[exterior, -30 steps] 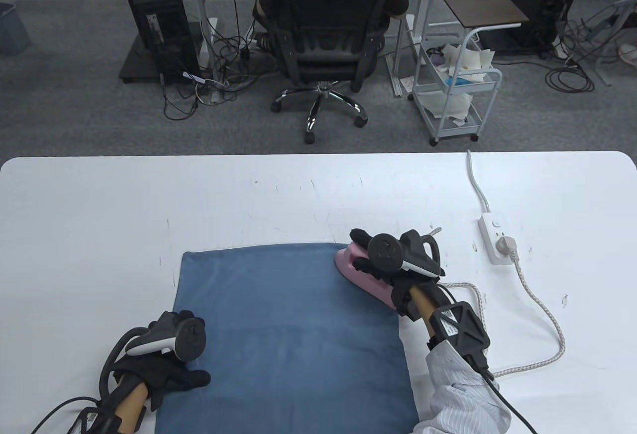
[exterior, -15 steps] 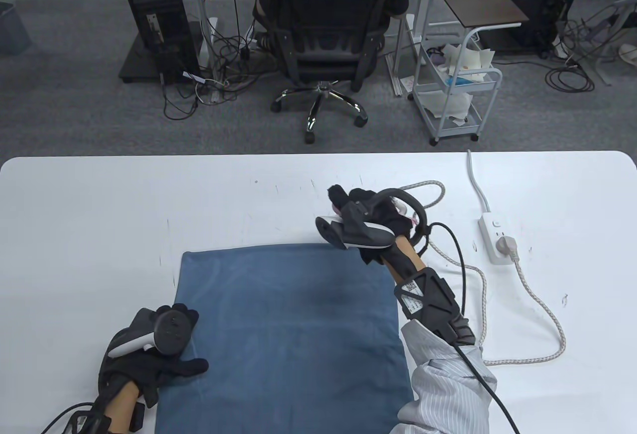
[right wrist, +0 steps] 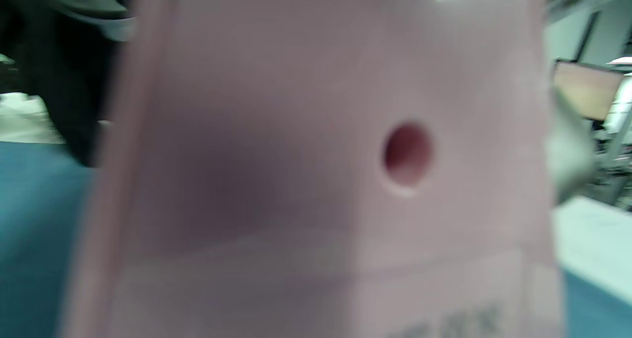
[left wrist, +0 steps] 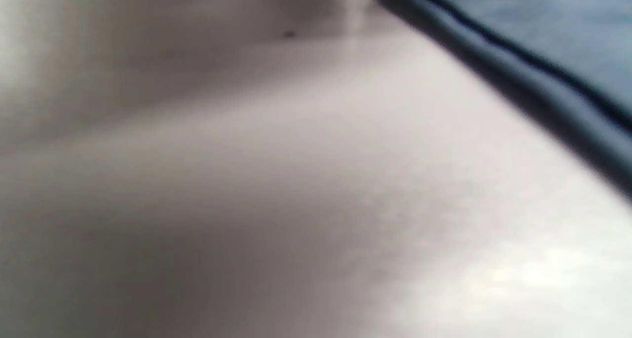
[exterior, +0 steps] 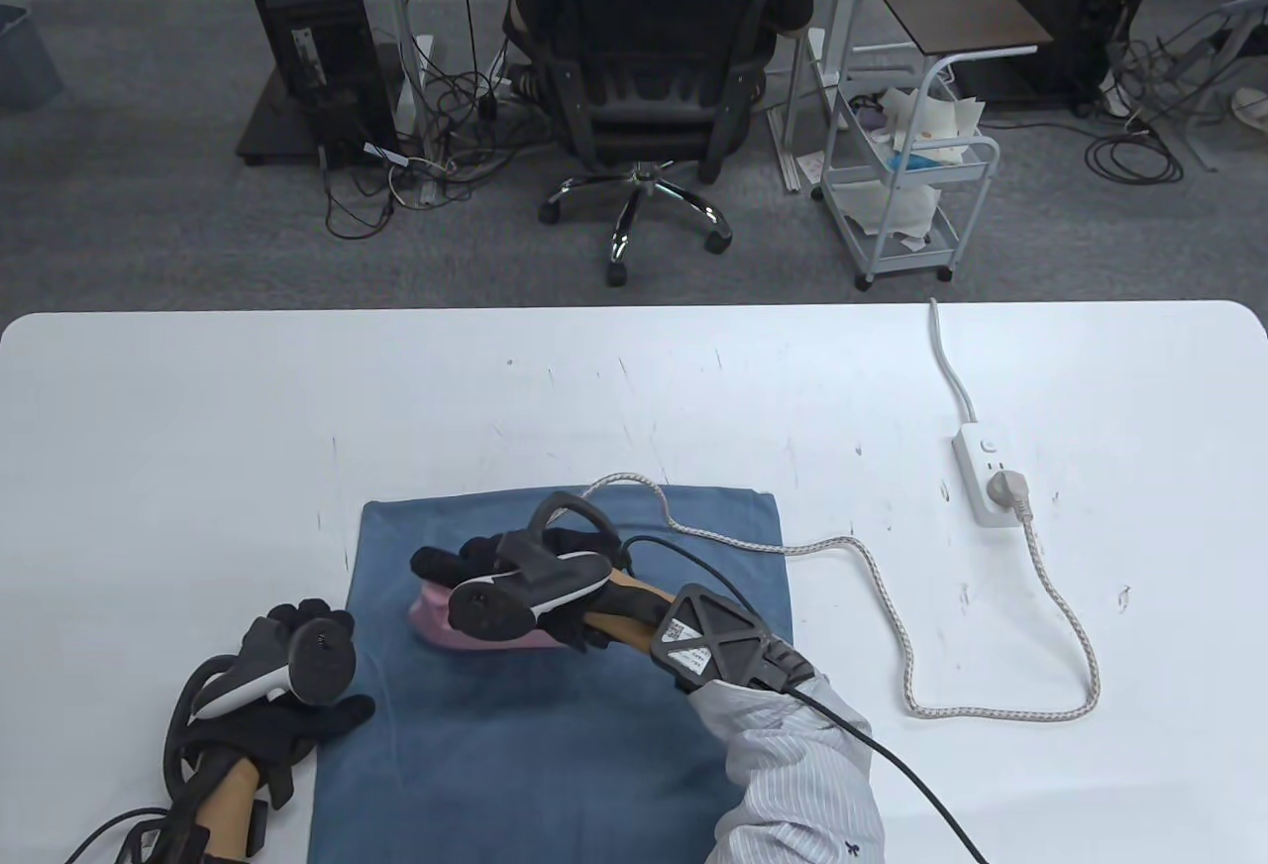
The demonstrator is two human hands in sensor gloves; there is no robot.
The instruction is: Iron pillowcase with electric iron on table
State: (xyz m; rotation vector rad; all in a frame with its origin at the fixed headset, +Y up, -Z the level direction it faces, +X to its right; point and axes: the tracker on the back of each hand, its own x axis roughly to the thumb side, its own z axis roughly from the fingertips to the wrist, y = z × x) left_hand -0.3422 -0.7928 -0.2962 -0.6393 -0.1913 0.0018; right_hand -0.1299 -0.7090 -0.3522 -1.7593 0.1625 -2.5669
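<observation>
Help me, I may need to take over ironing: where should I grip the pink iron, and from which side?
Judging from the table view: grip the top handle of the pink iron, where the right hand holds it now. Come from the right rear, since its nose points left across the blue pillowcase and the cord trails right.

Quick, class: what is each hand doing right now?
Left hand: open, fingers resting on the blue pillowcase at its left edge.
Right hand: closed round the pink electric iron, holding it on the pillowcase.
</observation>
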